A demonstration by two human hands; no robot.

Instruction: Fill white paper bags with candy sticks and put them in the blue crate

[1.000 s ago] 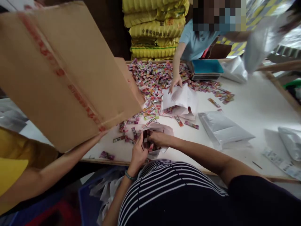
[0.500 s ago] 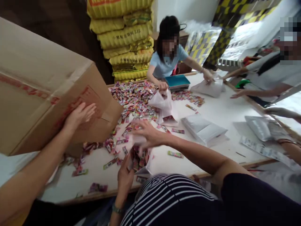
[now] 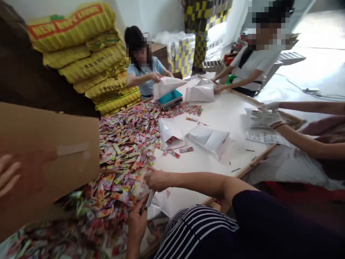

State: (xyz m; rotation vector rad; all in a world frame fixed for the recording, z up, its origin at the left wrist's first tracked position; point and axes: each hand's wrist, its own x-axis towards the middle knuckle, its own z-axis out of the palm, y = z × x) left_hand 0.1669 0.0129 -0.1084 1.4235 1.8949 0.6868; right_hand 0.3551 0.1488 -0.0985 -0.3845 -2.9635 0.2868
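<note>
My right hand is closed in a pinch on the upper edge of a white plastic bag, just above the table's near edge. Lower and to its left, my left hand grips the side of the same bag. The bag's mouth is folded narrow between my hands, and its contents are hidden now. Small colourful snack packets lie in a broad heap beside and beyond both hands.
At left, another person's hand supports a tilted cardboard box over the heap. White bags lie on the white table. Across it, two people handle bags; gloved hands work at right. Yellow sacks stand behind.
My right hand has gone from spread fingers to a closed grip on the bag. The view has swung right. More packets cover the near left; the box has moved left and lower.
</note>
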